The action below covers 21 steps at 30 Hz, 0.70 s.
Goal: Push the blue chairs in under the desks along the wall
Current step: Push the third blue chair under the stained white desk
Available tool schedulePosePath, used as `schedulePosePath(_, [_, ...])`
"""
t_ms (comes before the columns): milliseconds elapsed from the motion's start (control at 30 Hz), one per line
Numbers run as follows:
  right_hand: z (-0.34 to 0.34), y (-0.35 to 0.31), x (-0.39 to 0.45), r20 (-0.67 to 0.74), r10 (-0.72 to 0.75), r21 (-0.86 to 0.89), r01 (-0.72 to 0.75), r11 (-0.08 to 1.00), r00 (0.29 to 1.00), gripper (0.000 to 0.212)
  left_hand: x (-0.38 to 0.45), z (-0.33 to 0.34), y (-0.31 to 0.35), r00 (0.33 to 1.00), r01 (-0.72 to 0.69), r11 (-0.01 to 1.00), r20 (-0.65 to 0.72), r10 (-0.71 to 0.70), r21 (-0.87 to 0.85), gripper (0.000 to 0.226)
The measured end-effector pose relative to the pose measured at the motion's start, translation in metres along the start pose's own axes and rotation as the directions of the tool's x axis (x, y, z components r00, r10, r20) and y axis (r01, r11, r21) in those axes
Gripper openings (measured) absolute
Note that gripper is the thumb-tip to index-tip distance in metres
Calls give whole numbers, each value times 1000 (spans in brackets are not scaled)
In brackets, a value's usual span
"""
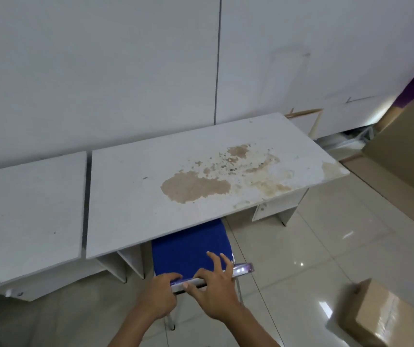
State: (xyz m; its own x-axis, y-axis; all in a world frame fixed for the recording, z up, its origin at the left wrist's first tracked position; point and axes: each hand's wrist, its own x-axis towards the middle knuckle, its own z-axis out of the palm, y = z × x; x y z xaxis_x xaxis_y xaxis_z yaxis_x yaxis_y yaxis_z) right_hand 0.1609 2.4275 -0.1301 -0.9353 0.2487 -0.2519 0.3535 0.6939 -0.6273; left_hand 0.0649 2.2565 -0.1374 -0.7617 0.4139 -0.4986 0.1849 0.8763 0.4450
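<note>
A blue chair [188, 249] stands at the front edge of a white desk [135, 191] with a worn, stained top; the front part of its seat is under the desktop. Its chrome top rail [243, 267] runs across the chair's back, nearest to me. My left hand [161, 295] curls around the rail's left part. My right hand [213, 289] rests on the rail beside it, thumb under, fingers spread over the blue fabric. The chair's legs are mostly hidden by my arms.
A second white desk [25, 216] adjoins on the left, both against a white panel wall [100, 71]. A taped cardboard box [376, 319] lies on the glossy tiled floor at lower right. Large cardboard sheets [406, 151] lean at the far right.
</note>
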Motion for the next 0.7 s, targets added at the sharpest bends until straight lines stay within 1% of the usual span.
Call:
schedulePosePath(133, [-14,-1,40,8,-35,-16,35,999,999,55,30,-19,10,1000,10,999,-26,-9,32,51])
schedulePosePath(300, [-23,-6,89,42,-74,-53,76,996,996,49,63,-43,14,999,36,999,-27,-36,6,54])
schedulePosePath(433, [-29,-5,125,68,-107,-71,112,991,992,49,85,-58,18,997,47,999,-54,-47,8,53])
schedulePosePath(500, [-33,-6,141,84,-121,-84,128,988,989,46,96,-66,22,995,70,995,-74,-65,66,53])
schedulePosePath(567, [-35,-6,153,89,-111,-83,118,990,990,48,105,-71,27,993,106,984,-59,-99,141,56])
schedulePosePath(700, [-33,1,161,57,-120,-117,126,985,991,58,114,-74,33,992,125,979,-1,-127,162,66])
